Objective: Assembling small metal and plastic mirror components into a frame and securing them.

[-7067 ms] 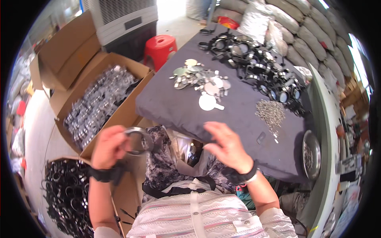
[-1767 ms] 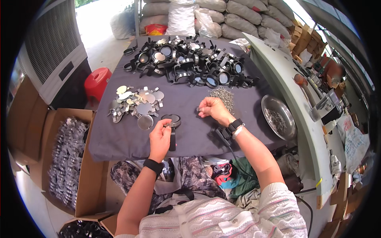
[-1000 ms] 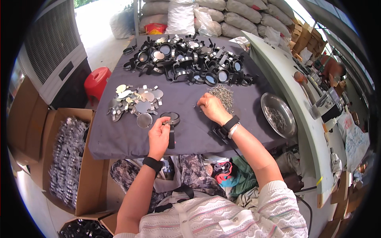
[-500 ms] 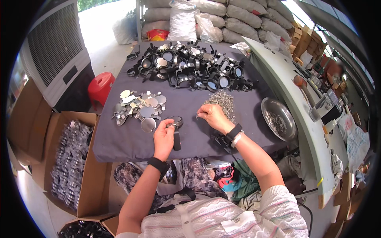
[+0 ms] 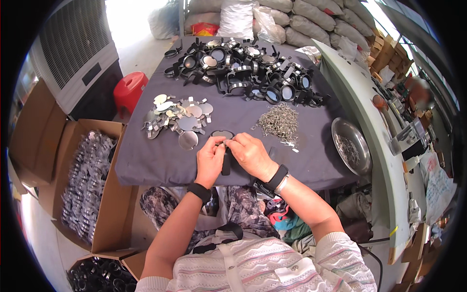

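My left hand (image 5: 211,159) is closed on a round black frame with a flat handle (image 5: 225,164), held just above the table's near side. A grey disc face shows in its ring, beyond my fingertips. My right hand (image 5: 253,155) is pinched and meets the left fingertips at the frame; the small metal piece in its pinch is mostly hidden. Left of the hands lies a heap of round metal discs with tabs (image 5: 188,122). Beyond my right hand is a pile of small metal pieces (image 5: 278,121), with a few pale bits at its near edge.
Many similar black frames (image 5: 238,73) are heaped along the table's (image 5: 155,165) far side. A steel bowl (image 5: 362,163) of small metal parts stands at the right. To the left are a red stool (image 5: 129,92) and a cardboard box (image 5: 109,214) of wrapped parts.
My right hand has moved left and nearer from beside the small-piece pile, its pinch now meeting the left hand at the frame. The whole view has shifted slightly.
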`<act>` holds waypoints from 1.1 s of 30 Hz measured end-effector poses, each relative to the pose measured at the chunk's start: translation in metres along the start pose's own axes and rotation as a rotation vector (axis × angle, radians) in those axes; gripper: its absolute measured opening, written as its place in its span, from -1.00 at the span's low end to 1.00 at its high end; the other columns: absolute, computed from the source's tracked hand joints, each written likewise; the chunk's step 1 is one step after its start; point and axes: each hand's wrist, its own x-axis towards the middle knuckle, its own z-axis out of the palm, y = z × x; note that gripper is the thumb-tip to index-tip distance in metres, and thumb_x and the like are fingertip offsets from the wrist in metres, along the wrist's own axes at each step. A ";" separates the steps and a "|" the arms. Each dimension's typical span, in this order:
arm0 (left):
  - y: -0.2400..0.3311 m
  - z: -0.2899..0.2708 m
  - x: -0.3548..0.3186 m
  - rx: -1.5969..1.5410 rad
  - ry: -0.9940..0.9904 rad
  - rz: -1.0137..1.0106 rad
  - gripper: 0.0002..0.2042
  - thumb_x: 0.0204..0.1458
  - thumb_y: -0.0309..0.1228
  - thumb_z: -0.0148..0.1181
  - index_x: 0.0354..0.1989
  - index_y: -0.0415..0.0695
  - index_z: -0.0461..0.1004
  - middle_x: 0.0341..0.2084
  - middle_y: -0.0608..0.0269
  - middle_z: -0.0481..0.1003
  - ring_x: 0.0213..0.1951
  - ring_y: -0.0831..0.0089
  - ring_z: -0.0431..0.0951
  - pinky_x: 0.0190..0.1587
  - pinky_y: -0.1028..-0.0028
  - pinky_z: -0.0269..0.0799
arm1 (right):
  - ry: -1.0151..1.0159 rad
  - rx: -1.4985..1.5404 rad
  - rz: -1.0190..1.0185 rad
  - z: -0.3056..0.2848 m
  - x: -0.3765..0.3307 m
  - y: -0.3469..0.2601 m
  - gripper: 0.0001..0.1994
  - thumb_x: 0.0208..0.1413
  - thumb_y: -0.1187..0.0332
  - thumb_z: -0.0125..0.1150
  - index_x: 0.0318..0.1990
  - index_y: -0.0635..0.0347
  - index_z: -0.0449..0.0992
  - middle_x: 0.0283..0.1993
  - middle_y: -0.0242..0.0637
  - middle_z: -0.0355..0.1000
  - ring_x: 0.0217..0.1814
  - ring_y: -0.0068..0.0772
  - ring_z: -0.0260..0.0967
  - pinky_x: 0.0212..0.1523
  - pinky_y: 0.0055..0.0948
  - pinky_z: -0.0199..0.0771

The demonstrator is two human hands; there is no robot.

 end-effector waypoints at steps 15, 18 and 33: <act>0.006 -0.003 -0.002 -0.114 -0.024 -0.031 -0.82 0.07 -0.58 0.05 -0.15 -0.24 0.46 -0.68 0.48 0.36 -0.66 0.77 0.25 -0.66 0.63 0.13 | -0.048 -0.035 -0.086 -0.002 0.006 -0.003 -0.79 -0.20 0.51 0.16 -0.30 0.27 0.45 -0.45 -0.28 0.28 -0.41 -0.26 0.36 -0.44 -0.37 0.44; 0.003 0.001 -0.002 -0.117 0.009 -0.015 -0.82 0.06 -0.59 0.07 -0.14 -0.23 0.46 -0.68 0.48 0.36 -0.67 0.77 0.24 -0.66 0.64 0.13 | -0.048 -0.056 -0.043 -0.002 0.006 -0.006 -0.91 -0.19 0.44 0.12 -0.46 0.20 0.38 -0.47 -0.29 0.26 -0.40 -0.29 0.36 -0.45 -0.36 0.43; -0.003 -0.003 -0.001 -0.022 0.018 -0.048 -0.82 0.13 -0.55 -0.06 -0.11 -0.23 0.38 -0.66 0.38 0.38 -0.57 0.65 0.50 -0.73 0.69 0.20 | -0.209 -0.245 0.376 -0.050 -0.045 0.068 -0.97 -0.17 0.53 0.05 -0.53 0.28 0.42 -0.48 -0.06 0.38 -0.47 0.01 0.42 -0.43 -0.17 0.48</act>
